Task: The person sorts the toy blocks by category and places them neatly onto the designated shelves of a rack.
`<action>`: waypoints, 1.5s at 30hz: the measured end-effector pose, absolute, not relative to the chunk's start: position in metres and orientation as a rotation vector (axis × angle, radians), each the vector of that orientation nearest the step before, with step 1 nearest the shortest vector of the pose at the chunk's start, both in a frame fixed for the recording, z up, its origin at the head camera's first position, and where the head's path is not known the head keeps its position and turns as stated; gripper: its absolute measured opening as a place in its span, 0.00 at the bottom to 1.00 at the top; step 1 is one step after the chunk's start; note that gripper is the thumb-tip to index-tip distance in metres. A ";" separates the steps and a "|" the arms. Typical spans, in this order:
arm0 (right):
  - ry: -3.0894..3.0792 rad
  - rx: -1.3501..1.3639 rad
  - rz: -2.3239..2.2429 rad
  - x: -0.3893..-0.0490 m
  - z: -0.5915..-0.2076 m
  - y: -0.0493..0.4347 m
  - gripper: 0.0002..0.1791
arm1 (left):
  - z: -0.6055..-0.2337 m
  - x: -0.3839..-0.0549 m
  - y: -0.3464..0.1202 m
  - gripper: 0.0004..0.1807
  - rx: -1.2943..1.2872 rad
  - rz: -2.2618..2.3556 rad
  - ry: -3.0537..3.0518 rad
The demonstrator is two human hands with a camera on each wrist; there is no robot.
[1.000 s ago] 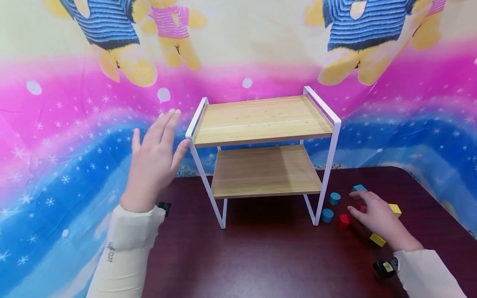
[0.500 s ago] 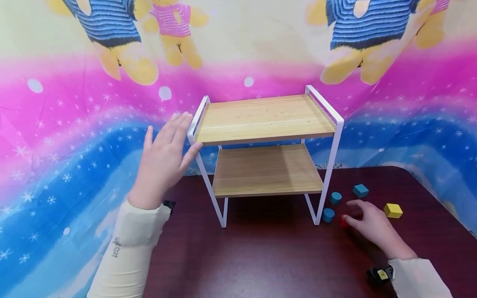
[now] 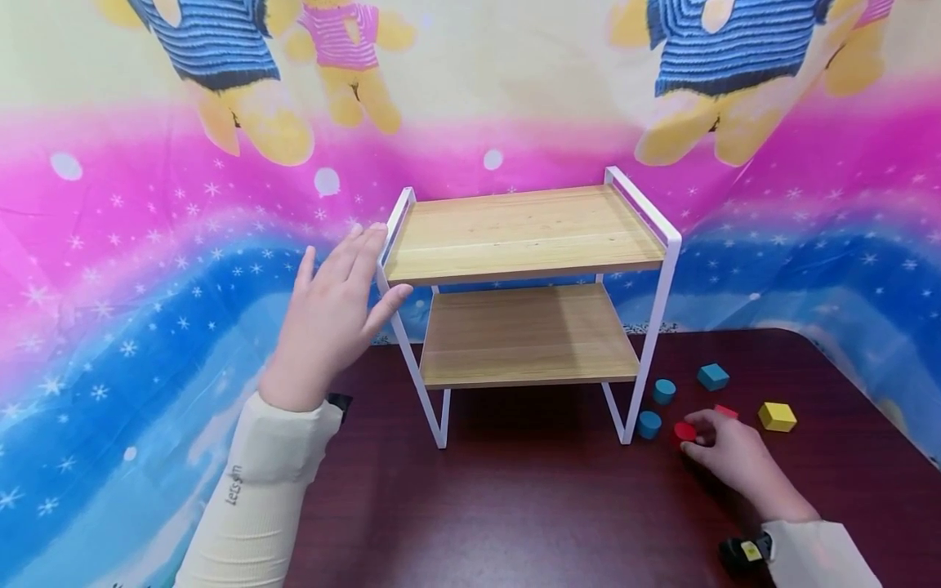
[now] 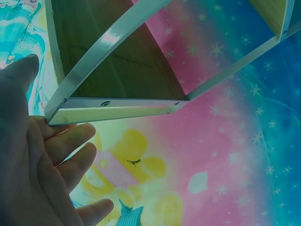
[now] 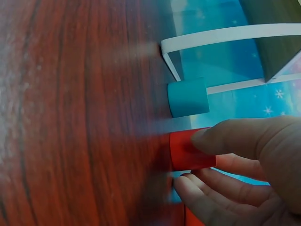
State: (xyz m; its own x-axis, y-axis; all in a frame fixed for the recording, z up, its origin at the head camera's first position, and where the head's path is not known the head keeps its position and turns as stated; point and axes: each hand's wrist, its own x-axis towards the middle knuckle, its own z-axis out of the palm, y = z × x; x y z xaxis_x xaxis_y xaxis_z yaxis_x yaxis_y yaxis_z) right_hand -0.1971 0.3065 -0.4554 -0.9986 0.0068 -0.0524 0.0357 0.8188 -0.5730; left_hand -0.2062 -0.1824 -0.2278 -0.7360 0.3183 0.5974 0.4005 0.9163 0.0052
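A two-tier shelf (image 3: 515,237) with wooden boards and a white frame stands on the table. At its upper left, my left hand (image 3: 323,331) has its fingers extended; in the left wrist view, the fingertips (image 4: 75,136) touch or nearly touch the frame corner. To the right of the shelf, my right hand (image 3: 738,461) holds a red cylinder block (image 3: 683,433) between thumb and fingers, low at the tabletop. The right wrist view shows the thumb on the red cylinder's side, with a blue cylinder block (image 5: 188,98) beside it.
Two blue cylinder blocks (image 3: 649,425) sit near the shelf's right leg. A blue block (image 3: 713,376), a yellow block (image 3: 777,416) and a partly hidden red block (image 3: 726,412) lie around my right hand. A printed cloth (image 3: 492,122) hangs behind the table.
My left hand has moved right, up to the shelf's frame. My right hand has shifted left, and its thumb and fingers have closed on the red cylinder block.
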 end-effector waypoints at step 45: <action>3.146 -0.005 -1.004 -0.193 -0.467 0.297 0.24 | -0.214 -0.204 -0.185 0.46 -0.572 -0.214 -2.643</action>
